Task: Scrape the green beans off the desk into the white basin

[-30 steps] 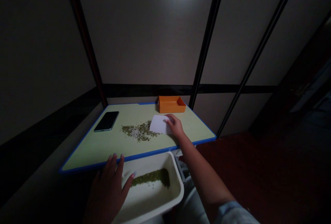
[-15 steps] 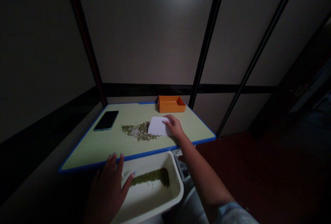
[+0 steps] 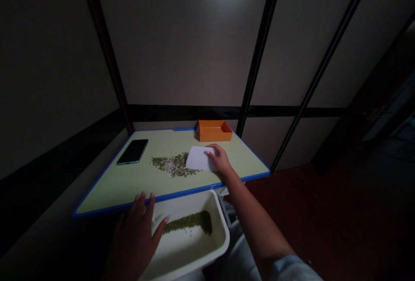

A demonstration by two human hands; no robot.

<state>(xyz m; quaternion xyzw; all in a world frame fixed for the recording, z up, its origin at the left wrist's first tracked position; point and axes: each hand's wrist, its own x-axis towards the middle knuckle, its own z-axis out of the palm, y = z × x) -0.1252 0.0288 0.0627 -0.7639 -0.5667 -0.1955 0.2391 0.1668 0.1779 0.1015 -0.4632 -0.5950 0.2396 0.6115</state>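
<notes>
My right hand rests on a white card held on edge against the pale green tabletop, its fingers closed on the card. The card touches the right side of a scattered patch of small green beans. My left hand grips the left rim of a white tub held just below the table's near blue edge. A strip of the same green beans lies inside the tub.
A dark phone lies flat on the table's left part. An orange open box stands at the far edge. Grey wall panels with dark rails rise behind the table. Dark red floor lies to the right.
The card has slid a little left into the beans, pushed by my right hand. My left hand and the tub stay where they were.
</notes>
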